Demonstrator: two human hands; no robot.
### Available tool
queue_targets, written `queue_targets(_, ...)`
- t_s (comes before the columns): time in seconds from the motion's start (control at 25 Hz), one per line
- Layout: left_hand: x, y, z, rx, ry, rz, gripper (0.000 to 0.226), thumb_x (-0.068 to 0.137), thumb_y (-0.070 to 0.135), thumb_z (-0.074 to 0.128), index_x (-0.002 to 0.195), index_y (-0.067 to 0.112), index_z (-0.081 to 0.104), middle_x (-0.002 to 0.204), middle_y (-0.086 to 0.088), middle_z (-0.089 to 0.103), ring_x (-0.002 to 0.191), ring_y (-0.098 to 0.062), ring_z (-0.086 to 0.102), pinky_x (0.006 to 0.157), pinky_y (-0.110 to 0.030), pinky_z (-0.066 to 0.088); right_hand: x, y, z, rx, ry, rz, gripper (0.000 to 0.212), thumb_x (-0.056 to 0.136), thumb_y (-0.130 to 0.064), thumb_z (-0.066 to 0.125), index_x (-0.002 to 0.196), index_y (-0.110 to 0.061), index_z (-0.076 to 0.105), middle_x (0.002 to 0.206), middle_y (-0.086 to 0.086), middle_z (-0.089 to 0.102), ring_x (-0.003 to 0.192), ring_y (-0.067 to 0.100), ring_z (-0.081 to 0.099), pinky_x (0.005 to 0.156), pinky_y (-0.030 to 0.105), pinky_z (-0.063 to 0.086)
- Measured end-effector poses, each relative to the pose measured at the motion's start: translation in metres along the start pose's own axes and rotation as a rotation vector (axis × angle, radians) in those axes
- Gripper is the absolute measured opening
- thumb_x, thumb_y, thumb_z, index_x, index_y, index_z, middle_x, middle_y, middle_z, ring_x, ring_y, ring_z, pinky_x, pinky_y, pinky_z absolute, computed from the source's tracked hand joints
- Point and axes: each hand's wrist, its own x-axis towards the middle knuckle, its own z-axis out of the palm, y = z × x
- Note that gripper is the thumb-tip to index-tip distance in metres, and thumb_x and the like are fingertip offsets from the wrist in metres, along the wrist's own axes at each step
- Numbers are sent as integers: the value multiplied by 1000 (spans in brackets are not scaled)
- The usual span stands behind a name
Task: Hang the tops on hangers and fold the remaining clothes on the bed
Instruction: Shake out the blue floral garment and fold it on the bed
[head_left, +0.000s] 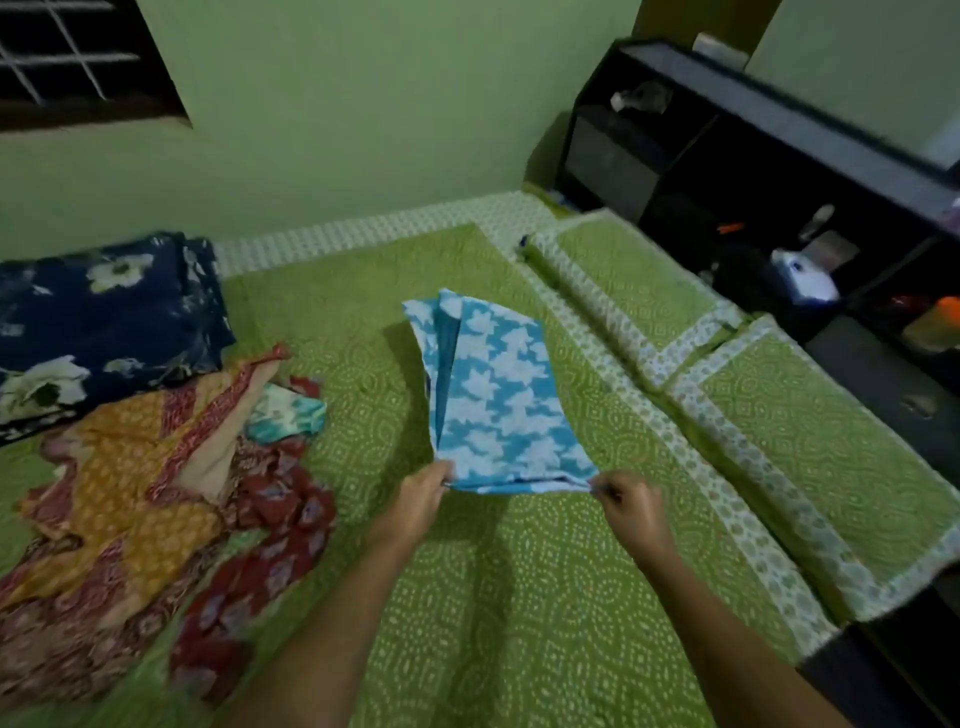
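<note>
A blue garment with a white leaf print (493, 395) is stretched out over the middle of the green bed (519, 597), folded lengthwise into layers. My left hand (421, 501) pinches its near left corner. Its near right corner is pinched by my right hand (631, 506). The far end of the garment is lifted off the bedspread. A heap of loose clothes lies at the left: an orange printed piece (130, 499), a dark red floral one (260, 561) and a small turquoise one (285, 413).
A folded navy floral blanket (98, 322) lies at the far left of the bed. Two green pillows (753, 374) line the right edge. A black shelf unit (753, 166) with small items stands beyond them against the green wall.
</note>
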Motion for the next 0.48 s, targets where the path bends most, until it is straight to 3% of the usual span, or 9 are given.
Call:
queue_targets(0.08,-8,-61,65,58,-46,-38,16,99,34,44,106,31,58,107,14,56,101,-8,54,74,-4,37,-26,57,58,-18,-103,29,18,70,7,76,79,-8,76,84,7,74,79,23,69,72,19,41)
queue_targets(0.2,-20,-130,140,228,-130,-64,11,94,49,46,88,44,54,98,13,60,99,-12,55,84,-17,46,-59,125,135,-22,-261,91,18,70,7,75,80,-9,76,86,8,73,80,24,69,73,15,39)
queue_targets(0.28,-23,-166,178,193,-156,-175,13,93,22,53,94,33,58,104,7,56,103,-15,53,80,-11,43,-75,157,176,-31,-355,143,12,76,1,73,85,-6,75,91,10,71,84,26,68,76,18,41)
queue_targets(0.36,-20,-189,207,127,-82,-209,31,80,-6,59,105,12,58,116,-7,47,105,-19,50,88,-14,37,-86,176,206,-2,-389,162,12,80,-4,71,92,-3,71,95,14,64,85,30,64,78,23,43)
queue_targets(0.48,2,-205,222,-97,123,-389,29,78,2,70,102,4,53,107,-12,53,94,-20,54,83,-30,47,-75,186,232,240,-313,416,44,86,-22,69,121,-4,50,118,10,45,104,20,51,95,27,42)
